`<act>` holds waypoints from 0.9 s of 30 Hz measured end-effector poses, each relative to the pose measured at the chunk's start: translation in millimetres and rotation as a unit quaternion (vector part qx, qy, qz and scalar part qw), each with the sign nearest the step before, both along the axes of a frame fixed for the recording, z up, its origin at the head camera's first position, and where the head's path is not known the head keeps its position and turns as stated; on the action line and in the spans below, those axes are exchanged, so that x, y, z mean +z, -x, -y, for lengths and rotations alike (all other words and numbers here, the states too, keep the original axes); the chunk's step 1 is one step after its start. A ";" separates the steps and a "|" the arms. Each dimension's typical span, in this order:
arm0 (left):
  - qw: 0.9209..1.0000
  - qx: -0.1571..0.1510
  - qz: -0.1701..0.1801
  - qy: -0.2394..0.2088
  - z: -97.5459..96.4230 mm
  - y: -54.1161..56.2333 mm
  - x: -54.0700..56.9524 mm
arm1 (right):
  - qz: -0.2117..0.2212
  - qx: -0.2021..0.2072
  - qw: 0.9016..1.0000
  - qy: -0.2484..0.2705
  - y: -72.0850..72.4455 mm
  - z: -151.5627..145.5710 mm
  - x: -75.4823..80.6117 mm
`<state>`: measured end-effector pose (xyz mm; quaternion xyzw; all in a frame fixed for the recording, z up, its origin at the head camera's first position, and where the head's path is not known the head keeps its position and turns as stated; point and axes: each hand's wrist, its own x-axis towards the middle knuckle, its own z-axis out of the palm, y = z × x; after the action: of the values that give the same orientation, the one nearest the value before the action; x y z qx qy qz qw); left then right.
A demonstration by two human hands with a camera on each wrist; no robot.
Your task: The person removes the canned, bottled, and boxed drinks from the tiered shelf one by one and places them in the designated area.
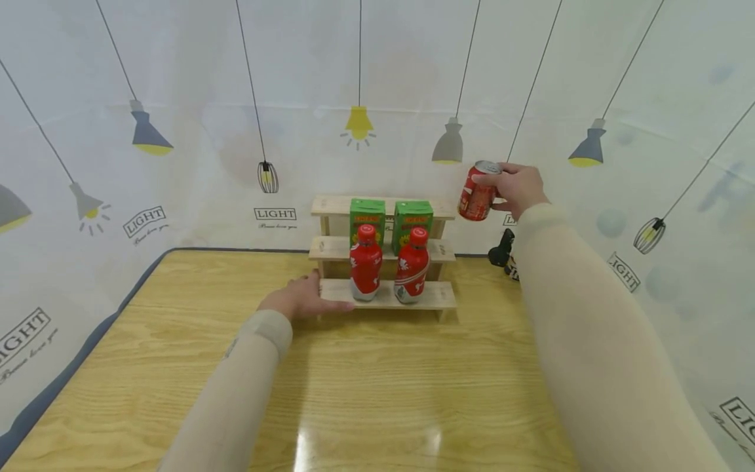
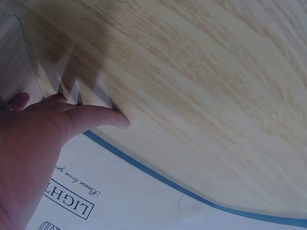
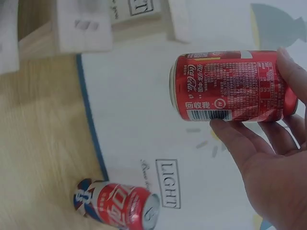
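My right hand [image 1: 522, 187] holds a red Coca-Cola can [image 1: 476, 191] in the air, to the right of the top step of a pale wooden three-step shelf [image 1: 439, 296]. In the right wrist view, thumb and fingertips grip the can [image 3: 230, 86] near one end, its printed side showing. At the shelf's left end my left hand [image 1: 302, 298] holds the bottom step, thumb along the front edge and fingers at the side. Two red bottles [image 1: 366, 265] stand on the bottom step. Two green cartons [image 1: 413, 219] stand on the middle one.
Another red can [image 3: 120, 203] stands on the table close to the wall, right of the shelf; my right forearm covers that area in the head view. A small black object [image 1: 501, 252] shows beside that forearm. Behind the wood-grain table [image 1: 377, 387] hangs a lamp-printed white sheet [image 1: 206, 131].
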<state>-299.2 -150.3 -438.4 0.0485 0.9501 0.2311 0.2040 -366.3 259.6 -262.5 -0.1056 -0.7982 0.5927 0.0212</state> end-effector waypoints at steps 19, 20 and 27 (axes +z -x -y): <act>1.000 0.002 -0.002 0.011 -3.1 -0.7 1.0 | -0.010 -0.067 0.993 -0.093 -11.2 -29.3 -109.5; 1.000 0.002 -0.002 0.013 -2.9 -0.7 1.0 | -0.010 -0.068 0.992 -0.101 -12.0 -29.2 -113.1; 1.000 0.004 0.002 0.011 -1.8 -2.3 1.2 | -0.009 -0.071 0.991 -0.117 -20.3 -23.8 -132.9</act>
<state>-296.9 -148.5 -437.1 0.0416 0.9522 0.2218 0.2057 -345.9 283.4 -395.4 -0.1538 -0.8524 0.4929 0.0826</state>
